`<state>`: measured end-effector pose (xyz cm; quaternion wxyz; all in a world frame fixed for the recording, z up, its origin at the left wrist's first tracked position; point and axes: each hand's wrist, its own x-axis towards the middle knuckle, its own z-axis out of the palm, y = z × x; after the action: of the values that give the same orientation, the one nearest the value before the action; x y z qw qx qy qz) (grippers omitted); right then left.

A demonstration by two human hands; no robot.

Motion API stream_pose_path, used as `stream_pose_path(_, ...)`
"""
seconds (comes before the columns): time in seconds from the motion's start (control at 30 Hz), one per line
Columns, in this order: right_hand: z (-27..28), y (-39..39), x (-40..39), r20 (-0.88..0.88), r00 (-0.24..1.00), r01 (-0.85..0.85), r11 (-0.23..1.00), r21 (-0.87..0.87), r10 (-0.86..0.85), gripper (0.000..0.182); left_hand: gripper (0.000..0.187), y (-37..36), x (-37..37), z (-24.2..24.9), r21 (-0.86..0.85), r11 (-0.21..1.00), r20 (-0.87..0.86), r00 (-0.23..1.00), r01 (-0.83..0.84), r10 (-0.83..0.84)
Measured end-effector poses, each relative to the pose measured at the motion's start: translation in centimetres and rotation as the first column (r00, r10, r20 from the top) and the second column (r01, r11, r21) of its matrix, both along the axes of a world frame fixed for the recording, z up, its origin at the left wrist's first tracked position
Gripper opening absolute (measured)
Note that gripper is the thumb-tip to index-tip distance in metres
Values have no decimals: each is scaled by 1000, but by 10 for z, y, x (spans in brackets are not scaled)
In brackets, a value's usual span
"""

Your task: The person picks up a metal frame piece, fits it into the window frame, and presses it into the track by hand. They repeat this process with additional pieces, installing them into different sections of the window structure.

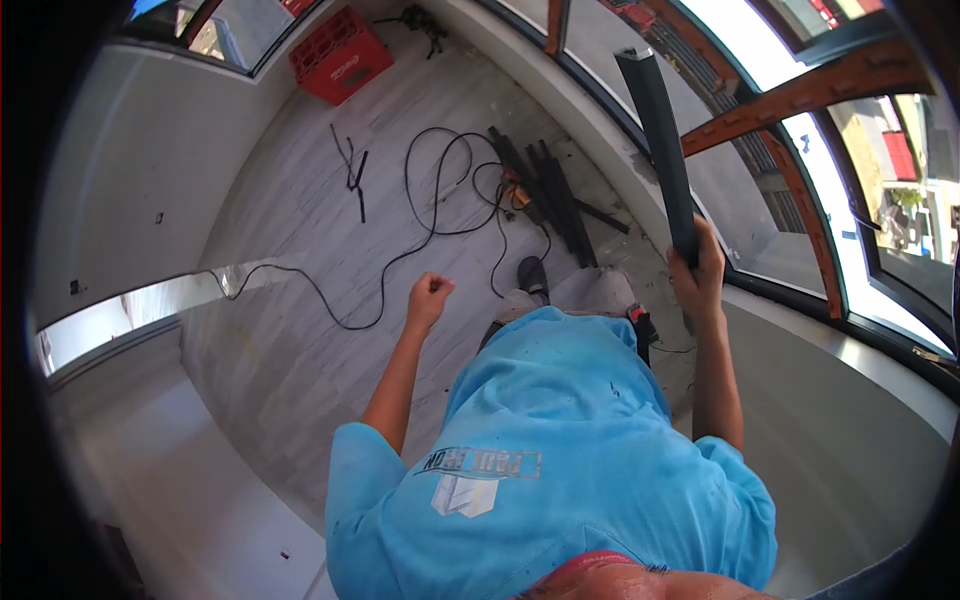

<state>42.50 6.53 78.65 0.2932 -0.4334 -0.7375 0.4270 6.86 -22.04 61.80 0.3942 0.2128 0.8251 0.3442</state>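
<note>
My right hand (pixel 700 262) grips the lower end of a long, dark window-frame profile (pixel 658 140). The profile stands up and tilts slightly, its cut end pointing up by the windows. My left hand (pixel 430 300) is in front of my body above the floor, fingers curled closed. Whatever may be inside those fingers is hidden. Several similar dark profiles (pixel 560 205) lie in a pile on the floor ahead of my feet. Beside them is an orange-and-dark power tool (pixel 522 197), partly covered by the pile and cable.
A black cable (pixel 385 285) loops across the grey plank floor (pixel 290 200). Thin dark strips (pixel 357 180) lie left of it. A red crate (pixel 340 57) stands in the far corner. Windows with reddish-brown frames (pixel 800 95) run along the right, above a ledge (pixel 840 345).
</note>
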Motion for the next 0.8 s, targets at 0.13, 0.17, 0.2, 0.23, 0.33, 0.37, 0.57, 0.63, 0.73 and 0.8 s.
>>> stream_pose_path(0.13,15,6,-72,26,991,-135,984,113,132,44,15,-42,-29,11,92,961,117,961,-261,250)
stream_pose_path(0.17,14,6,-85,-5,984,-179,984,18,179,44,15,-42,-28,10,125,940,164,941,-318,297)
stream_pose_path(0.2,17,4,-101,21,971,-240,967,87,239,44,15,-38,-25,15,152,915,213,916,-374,339)
stream_pose_path(0.23,16,0,-115,24,970,-243,966,88,242,44,15,-29,-20,22,154,913,215,915,-377,341)
stream_pose_path(0.33,6,-13,-157,61,889,-458,887,54,455,47,17,13,-10,55,322,862,363,892,-392,270)
stream_pose_path(0.37,3,-20,-172,61,865,-499,866,8,498,48,18,31,-9,76,411,838,394,899,-359,192)
stream_pose_path(0.57,-18,-23,-263,-60,795,-601,797,59,604,50,27,116,-63,170,707,677,292,956,-205,-16)
stream_pose_path(0.63,-24,-7,-294,-136,747,-649,758,65,651,51,29,139,-104,181,741,659,221,973,-126,-61)
stream_pose_path(0.73,-42,22,-340,-191,820,-524,842,128,539,52,28,188,-164,191,698,716,108,991,-22,-76)
stream_pose_path(0.8,-44,37,-371,-198,949,-191,949,249,243,52,29,222,-205,197,739,672,58,989,49,-136)
